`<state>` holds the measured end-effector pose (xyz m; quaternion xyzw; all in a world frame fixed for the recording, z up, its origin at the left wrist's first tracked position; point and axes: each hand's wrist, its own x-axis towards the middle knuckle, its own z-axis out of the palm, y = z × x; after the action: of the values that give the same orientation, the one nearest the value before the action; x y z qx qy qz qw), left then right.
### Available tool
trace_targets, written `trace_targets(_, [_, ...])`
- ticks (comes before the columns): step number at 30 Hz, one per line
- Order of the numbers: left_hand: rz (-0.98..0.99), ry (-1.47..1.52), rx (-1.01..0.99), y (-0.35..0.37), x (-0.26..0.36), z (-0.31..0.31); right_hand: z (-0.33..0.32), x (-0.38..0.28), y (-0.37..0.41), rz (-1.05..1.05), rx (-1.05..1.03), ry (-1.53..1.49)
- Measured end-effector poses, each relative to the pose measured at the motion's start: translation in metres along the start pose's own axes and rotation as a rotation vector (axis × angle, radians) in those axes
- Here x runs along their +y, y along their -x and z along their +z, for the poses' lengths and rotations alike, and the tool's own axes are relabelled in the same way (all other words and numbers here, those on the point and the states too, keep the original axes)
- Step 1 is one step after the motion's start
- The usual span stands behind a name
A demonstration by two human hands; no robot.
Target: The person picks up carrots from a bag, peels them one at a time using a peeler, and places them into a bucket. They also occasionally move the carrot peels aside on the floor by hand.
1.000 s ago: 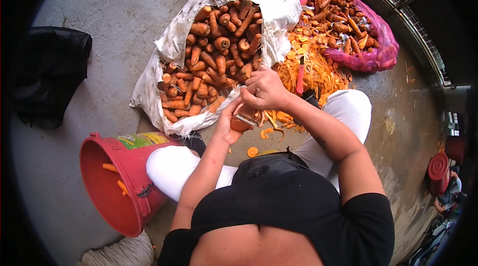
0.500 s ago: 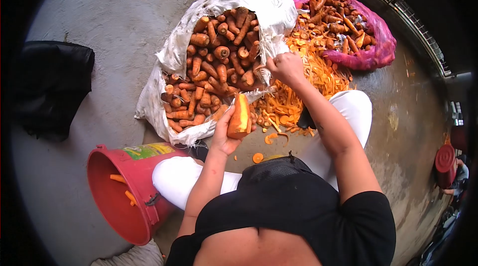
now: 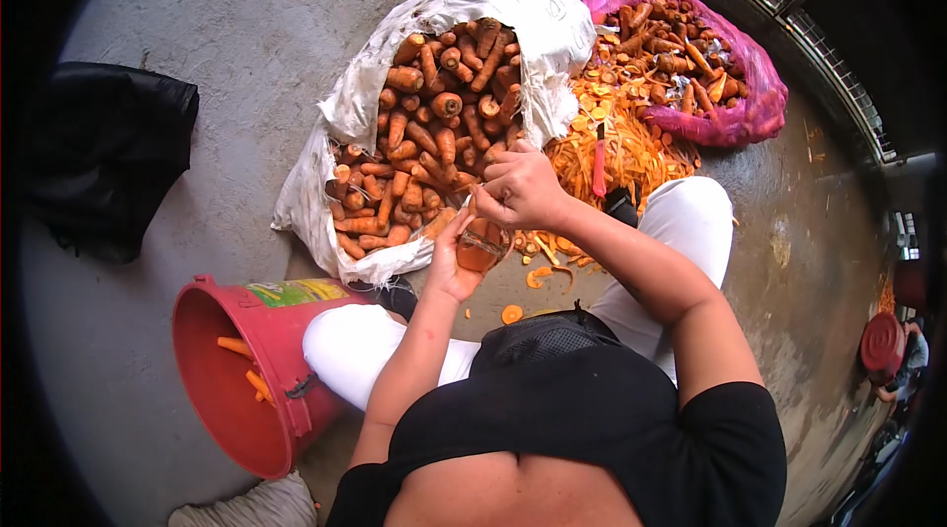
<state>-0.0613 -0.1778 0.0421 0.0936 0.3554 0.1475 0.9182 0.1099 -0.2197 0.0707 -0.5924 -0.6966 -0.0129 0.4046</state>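
Note:
My left hand (image 3: pixel 454 268) is wrapped round a thick carrot (image 3: pixel 479 249), held in front of the white sack's lower edge. My right hand (image 3: pixel 523 188) is closed, its fingers at the carrot's upper end. A thin edge crosses the carrot below these fingers, too blurred to name. Just beyond my hands, the white sack (image 3: pixel 533 9) lies with its mouth towards me, full of unpeeled carrots (image 3: pixel 419 137). To the right of my right hand, a red-handled tool (image 3: pixel 599 167) rests on a heap of orange peelings (image 3: pixel 631 147).
A pink mesh sack (image 3: pixel 764 83) with carrot pieces stands at the back right. By my left knee, a red bucket (image 3: pixel 296 330) on its side holds a few peeled carrots (image 3: pixel 254 379). Black sheeting (image 3: pixel 109 152) is at far left. A person (image 3: pixel 912 349) is at far right.
My right hand has moved down and left, from the white sack's right edge to the carrot. The carrot's bright peeled face no longer shows. The red-handled tool has come into sight.

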Motion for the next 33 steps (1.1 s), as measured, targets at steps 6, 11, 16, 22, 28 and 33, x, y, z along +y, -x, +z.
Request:
trace_targets(6, [0.006,-0.06,0.005,0.006,-0.004,-0.001,0.002,-0.002,0.001,-0.049,0.001,-0.004])
trace_targets(11, [-0.077,-0.288,-0.013,0.02,-0.008,-0.005,0.003,0.046,0.005,0.118,-0.054,0.155])
trace_targets(16, [-0.052,-0.18,-0.143,0.015,0.001,-0.001,0.019,0.083,0.029,0.501,-0.334,0.472])
trace_targets(22, [0.042,-0.008,-0.124,-0.002,0.005,-0.011,0.005,0.055,0.002,0.702,-0.199,0.033])
trace_targets(28, [0.079,0.017,-0.015,0.001,0.001,0.001,-0.002,0.007,-0.003,0.168,-0.12,-0.055])
trace_targets(33, [0.016,-0.033,-0.01,0.002,-0.002,0.002,0.002,-0.002,0.001,0.058,-0.063,-0.043])
